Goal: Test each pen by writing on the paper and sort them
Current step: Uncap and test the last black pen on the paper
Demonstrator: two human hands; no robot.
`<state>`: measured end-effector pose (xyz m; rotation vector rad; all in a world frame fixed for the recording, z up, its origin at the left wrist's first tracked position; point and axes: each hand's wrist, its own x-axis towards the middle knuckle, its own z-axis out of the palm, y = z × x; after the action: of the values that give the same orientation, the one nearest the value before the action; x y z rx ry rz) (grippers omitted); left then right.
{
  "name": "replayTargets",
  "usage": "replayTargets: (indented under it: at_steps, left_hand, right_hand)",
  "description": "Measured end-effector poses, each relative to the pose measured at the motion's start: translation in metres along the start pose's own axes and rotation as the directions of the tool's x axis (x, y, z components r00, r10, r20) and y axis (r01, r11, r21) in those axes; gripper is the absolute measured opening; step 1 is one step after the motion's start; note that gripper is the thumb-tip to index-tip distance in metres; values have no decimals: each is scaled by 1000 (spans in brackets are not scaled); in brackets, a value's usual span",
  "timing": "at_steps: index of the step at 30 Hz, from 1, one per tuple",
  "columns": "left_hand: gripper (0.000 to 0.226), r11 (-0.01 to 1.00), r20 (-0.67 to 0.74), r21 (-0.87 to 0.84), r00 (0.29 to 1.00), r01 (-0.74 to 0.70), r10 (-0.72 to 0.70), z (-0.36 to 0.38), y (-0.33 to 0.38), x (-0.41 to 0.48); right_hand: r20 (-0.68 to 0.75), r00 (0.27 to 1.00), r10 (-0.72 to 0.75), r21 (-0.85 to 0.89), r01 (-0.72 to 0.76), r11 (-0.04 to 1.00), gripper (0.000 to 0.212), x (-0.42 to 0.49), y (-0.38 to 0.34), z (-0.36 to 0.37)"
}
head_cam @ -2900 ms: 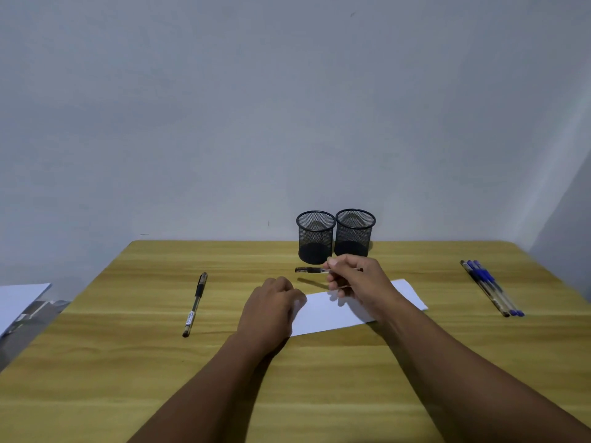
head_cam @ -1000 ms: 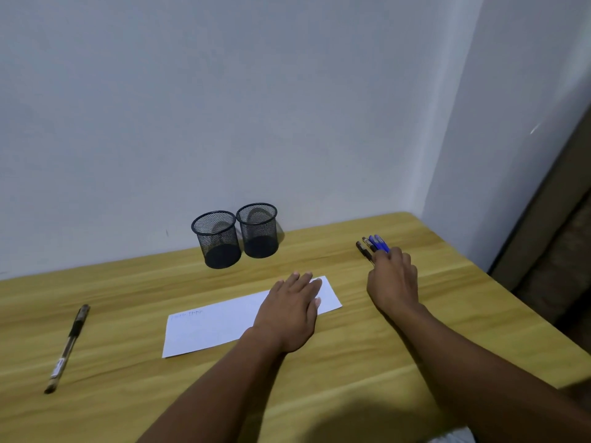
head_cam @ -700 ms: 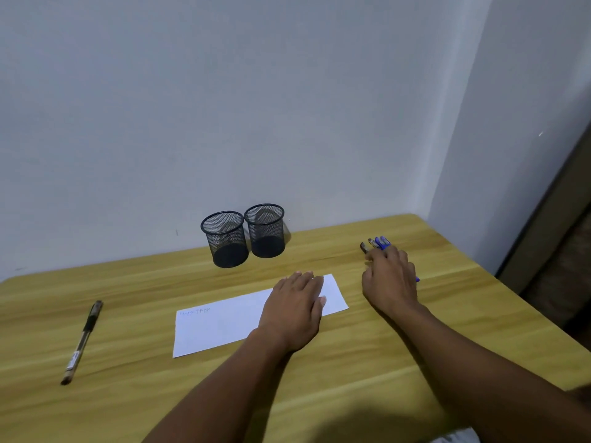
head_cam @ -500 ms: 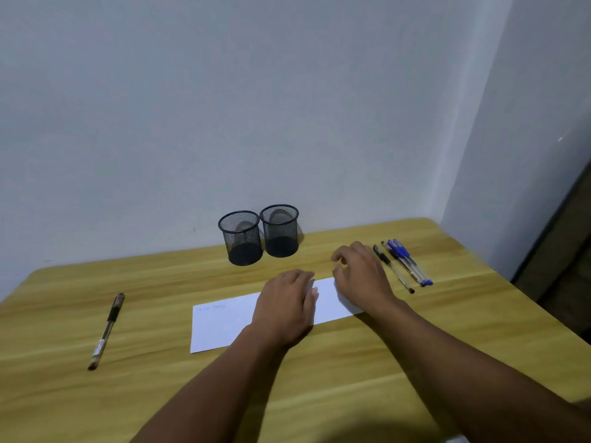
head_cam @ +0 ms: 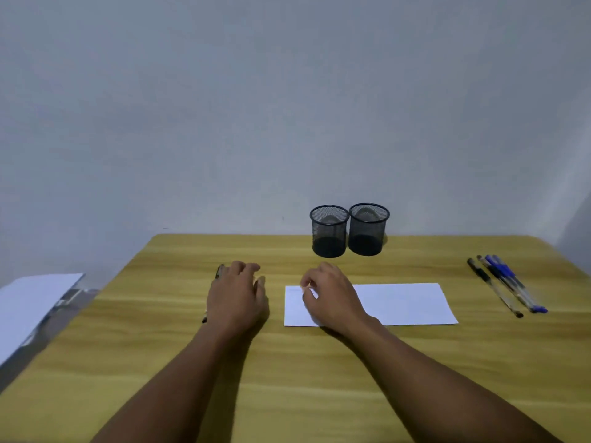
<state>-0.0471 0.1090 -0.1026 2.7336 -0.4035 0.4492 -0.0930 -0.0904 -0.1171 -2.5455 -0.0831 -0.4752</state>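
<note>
Two cups (head_cam: 349, 230) stand side by side behind the paper (head_cam: 403, 303). Several pens (head_cam: 507, 287) lie right of it on the table (head_cam: 319, 378).

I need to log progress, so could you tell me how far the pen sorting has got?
Barely started: both cups look empty. In hand: left hand covers a pen; right hand rests on the paper. Left: the pens at right.

A plain pale grey wall (head_cam: 287, 107) fills the upper half, evenly lit. Below it stands a light wooden bench (head_cam: 303, 362) with visible grain (yellowish), meeting a second wall (head_cam: 579, 231) at far right.
</note>
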Motion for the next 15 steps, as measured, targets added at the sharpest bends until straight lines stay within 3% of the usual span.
replayTargets:
  at_steps: [4,7,12,15]
  left_hand:
    - [43,984,56,52,984,168,-170,-10,-37,-3]
    - [35,977,67,75,976,201,-206,-10,-47,-4]
    - [23,958,51,-90,962,273,-270,-8,-36,5]
    - [31,947,89,-131,955,292,-282,-8,-29,9]
  right_hand:
    - [50,998,26,-2,-26,1000,17,1,-10,21]
    - [31,999,42,21,-43,999,15,2,-9,28]
    - [6,999,43,60,-44,997,12,3,-5,29]
    - [4,998,58,96,-58,994,9,2,-5,28]
